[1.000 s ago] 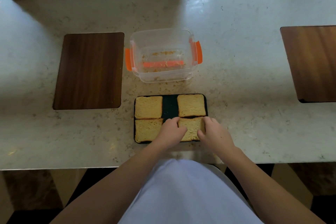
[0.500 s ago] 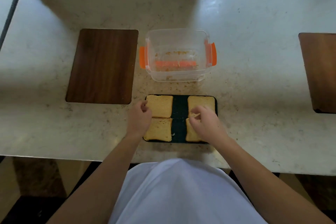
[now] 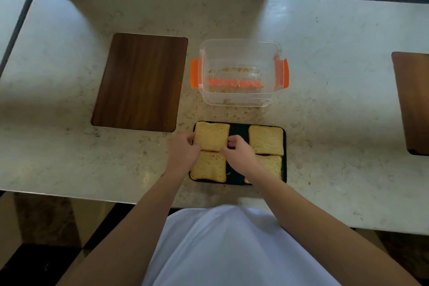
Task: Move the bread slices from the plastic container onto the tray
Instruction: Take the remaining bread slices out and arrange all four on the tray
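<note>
A black tray (image 3: pixel 239 126) lies near the counter's front edge with several toasted bread slices on it. My left hand (image 3: pixel 182 154) touches the left edge of the far-left slice (image 3: pixel 211 136), and my right hand (image 3: pixel 240 152) pinches that slice's right edge. The near-left slice (image 3: pixel 209 167) lies below it. At the far right lies another slice (image 3: pixel 267 139), while my right forearm partly hides the near-right slice (image 3: pixel 272 166). The clear plastic container (image 3: pixel 239 97) with orange clips stands behind the tray and holds only crumbs.
A dark wooden board (image 3: pixel 141 81) lies left of the container. Another wooden board (image 3: pixel 413 102) sits at the right edge of view. The speckled stone counter (image 3: pixel 336 111) runs under a window; its front edge is just below the tray.
Both hands have left the near-right slice and shifted left and forward to the far-left slice, one on each side of it. My view has also turned a little.
</note>
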Available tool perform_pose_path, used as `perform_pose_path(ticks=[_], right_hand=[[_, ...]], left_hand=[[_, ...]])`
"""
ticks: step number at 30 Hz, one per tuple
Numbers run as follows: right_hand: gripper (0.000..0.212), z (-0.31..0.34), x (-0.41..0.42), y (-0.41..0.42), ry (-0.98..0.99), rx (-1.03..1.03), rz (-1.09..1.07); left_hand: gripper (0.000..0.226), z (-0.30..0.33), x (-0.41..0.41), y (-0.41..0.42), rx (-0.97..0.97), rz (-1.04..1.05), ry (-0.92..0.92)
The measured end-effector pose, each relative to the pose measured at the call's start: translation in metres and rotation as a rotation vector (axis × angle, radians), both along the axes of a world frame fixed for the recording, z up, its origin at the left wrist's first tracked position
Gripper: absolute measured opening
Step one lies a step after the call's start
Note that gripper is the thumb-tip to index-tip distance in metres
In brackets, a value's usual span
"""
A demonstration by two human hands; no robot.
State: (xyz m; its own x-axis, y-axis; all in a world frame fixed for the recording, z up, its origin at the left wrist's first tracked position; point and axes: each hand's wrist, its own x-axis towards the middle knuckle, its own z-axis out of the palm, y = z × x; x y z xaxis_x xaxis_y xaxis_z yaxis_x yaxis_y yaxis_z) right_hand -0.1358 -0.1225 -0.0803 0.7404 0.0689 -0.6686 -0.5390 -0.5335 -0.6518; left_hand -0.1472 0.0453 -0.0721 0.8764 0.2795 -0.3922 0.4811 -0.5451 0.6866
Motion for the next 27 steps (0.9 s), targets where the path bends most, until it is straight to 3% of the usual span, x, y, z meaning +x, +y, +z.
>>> perform_pose_path(ticks=[2, 8, 27], right_hand=[[0.053, 0.001, 0.001, 0.0, -0.002, -0.006, -0.009], [0.054, 0.002, 0.003, 0.001, -0.004, -0.025, 0.002], [0.053, -0.004, -0.003, -0.008, 0.003, -0.068, -0.048]], left_hand=[[0.024, -0.002, 0.0, 0.003, -0.055, 0.063, 0.012], [0.043, -0.003, 0.01, 0.007, -0.154, 0.153, 0.154], [0.051, -0.006, 0.008, -0.009, -0.154, 0.069, 0.204]])
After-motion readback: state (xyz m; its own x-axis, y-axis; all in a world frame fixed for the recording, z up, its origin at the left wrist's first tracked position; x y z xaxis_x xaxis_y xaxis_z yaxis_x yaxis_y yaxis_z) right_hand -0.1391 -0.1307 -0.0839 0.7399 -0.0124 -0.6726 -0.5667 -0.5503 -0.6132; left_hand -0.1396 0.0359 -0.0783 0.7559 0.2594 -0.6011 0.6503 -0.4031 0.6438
